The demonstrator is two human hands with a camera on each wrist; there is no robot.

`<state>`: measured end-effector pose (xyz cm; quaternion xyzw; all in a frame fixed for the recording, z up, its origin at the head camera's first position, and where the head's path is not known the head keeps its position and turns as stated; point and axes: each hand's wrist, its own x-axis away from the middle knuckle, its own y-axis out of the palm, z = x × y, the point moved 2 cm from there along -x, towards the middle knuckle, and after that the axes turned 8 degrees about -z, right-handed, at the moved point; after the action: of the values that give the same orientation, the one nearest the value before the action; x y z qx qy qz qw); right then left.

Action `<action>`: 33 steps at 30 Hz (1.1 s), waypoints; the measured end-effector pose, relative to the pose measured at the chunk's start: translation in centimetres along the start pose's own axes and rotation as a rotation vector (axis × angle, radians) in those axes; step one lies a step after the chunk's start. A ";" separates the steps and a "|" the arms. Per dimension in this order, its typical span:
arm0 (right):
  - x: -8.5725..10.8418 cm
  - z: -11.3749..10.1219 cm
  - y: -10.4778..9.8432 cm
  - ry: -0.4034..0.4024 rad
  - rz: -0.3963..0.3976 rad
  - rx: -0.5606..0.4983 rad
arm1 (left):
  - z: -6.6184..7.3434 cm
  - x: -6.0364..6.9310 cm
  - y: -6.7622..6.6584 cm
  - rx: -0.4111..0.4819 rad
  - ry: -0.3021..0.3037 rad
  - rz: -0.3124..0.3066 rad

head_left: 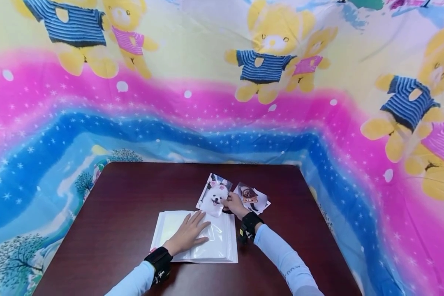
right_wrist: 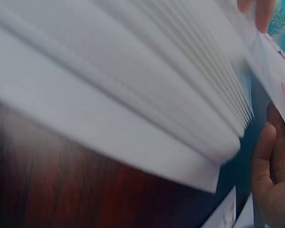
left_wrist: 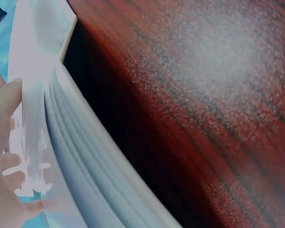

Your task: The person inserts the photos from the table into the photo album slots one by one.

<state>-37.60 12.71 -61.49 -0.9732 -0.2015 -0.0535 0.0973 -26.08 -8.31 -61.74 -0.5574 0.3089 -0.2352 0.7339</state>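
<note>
A white photo album (head_left: 222, 250) with clear sleeves lies spread on the table. My left hand (head_left: 186, 234) rests on its pages, fingers straight and spread; the left wrist view shows this hand (left_wrist: 4, 142) beside the album's stacked pages (left_wrist: 95, 161). At the album's top edge, my right hand (head_left: 236, 204) pinches a photo (head_left: 211, 199) of a fluffy white dog with pink flowers on its head. The photo's lower edge overlaps the top of the pages. In the right wrist view, the right hand's fingers (right_wrist: 266, 156) are near the photo (right_wrist: 275, 71) beside the fanned pages.
More photos (head_left: 260, 201) lie loosely piled to the right of the right hand, a brown animal picture on top. The dark red wooden table (head_left: 126, 205) extends around the album. A patterned cloth (head_left: 192, 111) with bears hangs behind and at both sides.
</note>
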 end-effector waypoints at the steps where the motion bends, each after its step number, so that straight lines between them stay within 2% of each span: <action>1: 0.0 -0.1 -0.2 -0.008 -0.008 0.027 | -0.1 0.0 0.0 0.007 -0.004 -0.008; 6: -0.4 -1.1 -0.7 -0.071 -0.049 0.200 | -0.3 0.2 -0.2 0.034 -0.027 -0.042; 11: -1.1 -1.9 -0.6 -0.187 -0.063 0.422 | -0.2 0.4 -0.4 0.027 -0.028 -0.037; 14: -1.5 -2.3 -0.3 -0.199 -0.099 0.513 | -0.2 0.5 -0.4 0.026 -0.030 -0.035; 16: -1.6 -2.6 -0.2 -0.165 -0.138 0.498 | -0.3 0.6 -0.4 0.027 -0.034 -0.035; 20: -1.7 -3.3 -0.1 -0.062 -0.178 0.255 | -0.1 0.6 -0.2 0.005 -0.022 -0.014; 23: -1.3 -4.6 -0.3 -0.047 -0.198 0.102 | 0.4 0.6 -0.1 -0.026 0.016 0.026; 25: -1.1 -5.3 -0.2 -0.064 -0.204 0.095 | 1.0 0.6 0.0 -0.044 0.043 0.049; 28: -1.3 -5.6 -0.1 -0.118 -0.198 0.183 | 2.2 0.9 -0.2 -0.042 0.076 0.048; 33: -2.4 -4.5 -0.1 -0.170 -0.160 0.292 | 3.8 1.6 -0.4 -0.008 0.116 -0.016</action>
<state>-40.14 10.95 -57.43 -0.9305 -0.2916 0.0510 0.2158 -22.26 -6.96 -60.92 -0.5482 0.3476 -0.2716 0.7106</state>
